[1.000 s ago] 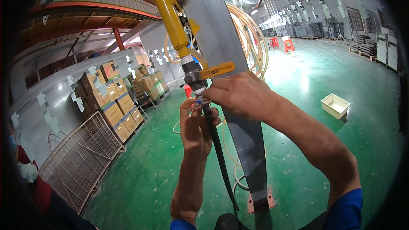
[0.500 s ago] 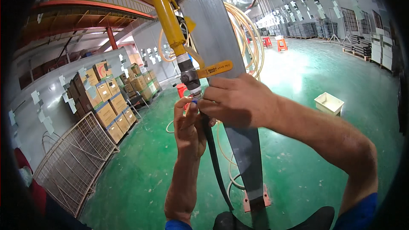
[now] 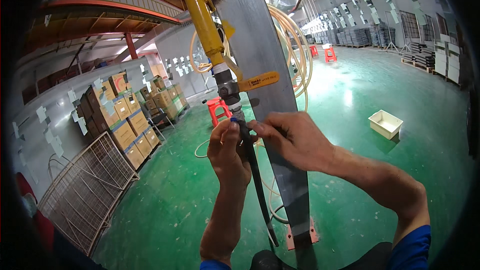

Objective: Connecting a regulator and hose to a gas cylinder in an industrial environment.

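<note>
A yellow pipe (image 3: pixel 200 15) comes down to a metal ball valve (image 3: pixel 229 90) with a yellow lever (image 3: pixel 260 82) pointing right. Below the valve, a threaded metal fitting (image 3: pixel 237 113) meets the top of a black hose (image 3: pixel 256 185), which hangs toward the floor. My left hand (image 3: pixel 227 150) is closed round the hose's upper end, its thumb beside a small blue piece (image 3: pixel 233 119). From the right, my right hand (image 3: pixel 297 140) has its thumb and curled forefinger pinched together at the hose's side; what lies between them is hidden.
A grey steel column (image 3: pixel 250 35) stands right behind the valve, bolted to the green floor (image 3: pixel 350 215). Coiled beige hose (image 3: pixel 300 45) hangs behind it. A red stool (image 3: pixel 216 107), a cream bin (image 3: pixel 385 123), stacked cartons (image 3: pixel 130 125) and a wire mesh frame (image 3: pixel 85 190) stand around.
My right hand has come down from beside the valve and drawn slightly right, uncovering the fitting. My left hand stays at the hose top, a little lower against the valve.
</note>
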`<state>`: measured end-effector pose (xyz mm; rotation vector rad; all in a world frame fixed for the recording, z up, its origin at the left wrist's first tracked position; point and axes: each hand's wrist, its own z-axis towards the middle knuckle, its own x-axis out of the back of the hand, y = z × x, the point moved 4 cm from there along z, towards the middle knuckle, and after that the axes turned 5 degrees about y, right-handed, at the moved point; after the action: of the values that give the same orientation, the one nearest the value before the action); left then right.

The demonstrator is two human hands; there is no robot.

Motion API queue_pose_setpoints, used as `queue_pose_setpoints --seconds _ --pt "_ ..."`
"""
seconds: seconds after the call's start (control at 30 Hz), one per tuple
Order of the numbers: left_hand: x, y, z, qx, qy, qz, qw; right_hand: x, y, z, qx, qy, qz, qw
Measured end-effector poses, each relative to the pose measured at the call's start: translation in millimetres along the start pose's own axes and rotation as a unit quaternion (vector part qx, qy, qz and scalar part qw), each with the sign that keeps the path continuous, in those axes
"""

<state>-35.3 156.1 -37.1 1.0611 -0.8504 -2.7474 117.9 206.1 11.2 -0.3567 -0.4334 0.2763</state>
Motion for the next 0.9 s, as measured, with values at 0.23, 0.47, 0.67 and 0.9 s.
queue_pose_setpoints --seconds 0.23,0.47,0.67,0.9 --pt "-2 2 1 0.02 -0.024 0.006 0.999 8 -3 19 0.204 0.06 -0.17 0.962" --pt "5 6 4 0.015 -0.054 -0.023 0.998 -5 -10 31 0.211 -0.028 -0.217 0.953" --pt "7 4 6 0.044 -0.043 0.0 0.998 -5 -14 36 0.217 -0.066 -0.206 0.952" --pt "14 4 3 0.021 -0.081 0.026 0.996 -7 -24 47 0.215 -0.103 -0.211 0.948"
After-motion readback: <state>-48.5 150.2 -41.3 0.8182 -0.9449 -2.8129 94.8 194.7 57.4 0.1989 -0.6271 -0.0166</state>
